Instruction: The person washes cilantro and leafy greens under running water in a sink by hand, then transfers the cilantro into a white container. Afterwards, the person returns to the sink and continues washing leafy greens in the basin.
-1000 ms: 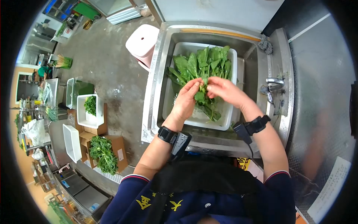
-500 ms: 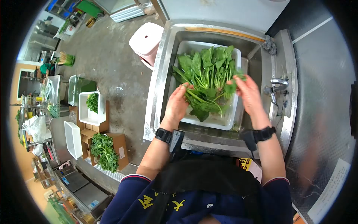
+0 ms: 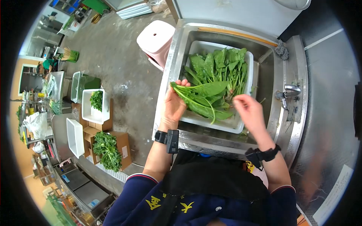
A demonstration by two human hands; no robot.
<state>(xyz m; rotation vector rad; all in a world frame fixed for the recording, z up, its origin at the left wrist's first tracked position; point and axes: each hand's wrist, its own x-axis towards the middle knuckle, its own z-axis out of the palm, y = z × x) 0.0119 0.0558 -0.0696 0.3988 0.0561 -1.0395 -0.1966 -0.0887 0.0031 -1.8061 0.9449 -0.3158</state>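
My left hand point(image 3: 175, 102) is closed on the stem ends of some leafy greens that look like spinach point(image 3: 211, 89), palm partly turned up at the left rim of a white tub point(image 3: 194, 122). Their broad leaves reach right across the tub. My right hand point(image 3: 249, 112) is at the tub's right side, close to the reddish root ends, with fingers curled together; whether anything is in them is hidden. More spinach point(image 3: 217, 62) lies heaped in the far part of the tub, leaves pointing away from me.
The tub stands inside a steel sink point(image 3: 264, 75) with a faucet point(image 3: 290, 91) on the right. Chopsticks point(image 3: 237, 35) and a scourer point(image 3: 281, 51) lie along its far edge. Left are a pink stool point(image 3: 156, 37), a white bin with greens point(image 3: 106, 115) and a cardboard box point(image 3: 124, 145).
My left hand has turned palm up and drawn the spinach slightly left. My right hand has come down beside the root ends; the green piece earlier at its fingertips no longer shows there.
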